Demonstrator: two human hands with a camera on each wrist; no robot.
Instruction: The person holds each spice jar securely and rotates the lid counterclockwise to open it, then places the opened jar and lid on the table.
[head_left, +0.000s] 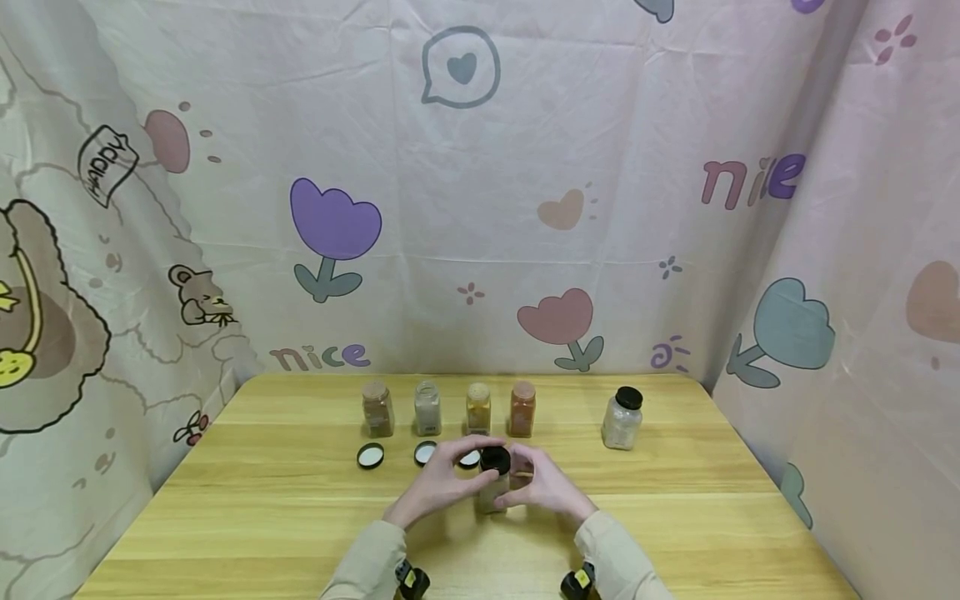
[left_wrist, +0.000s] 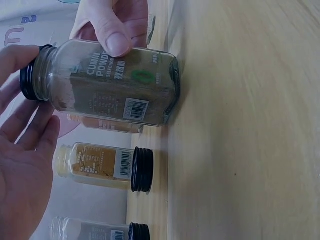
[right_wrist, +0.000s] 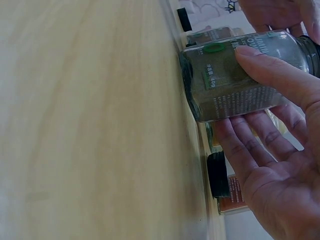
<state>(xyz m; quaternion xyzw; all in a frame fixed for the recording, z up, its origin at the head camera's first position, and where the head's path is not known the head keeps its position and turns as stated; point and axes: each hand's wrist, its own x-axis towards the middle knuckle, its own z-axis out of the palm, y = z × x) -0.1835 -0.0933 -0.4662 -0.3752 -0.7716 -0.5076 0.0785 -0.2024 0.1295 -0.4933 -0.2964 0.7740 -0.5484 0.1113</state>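
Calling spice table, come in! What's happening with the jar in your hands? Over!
Left hand gripping black lid. Right hand holding cumin jar, lid on. Loose lids lie just beyond, seemingly not in the way. Over.

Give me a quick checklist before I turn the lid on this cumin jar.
1. Right hand gripping the cumin jar's body: ok.
2. Left hand holding the black lid: ok.
3. Black lid already loosened: cannot tell; it sits on the jar's neck.
4. Jar's base firmly on the table: cannot tell.
5. Four uncapped jars upright behind: ok.
6. Clear jar on the far right uncapped too: not ok; its black cap is on.
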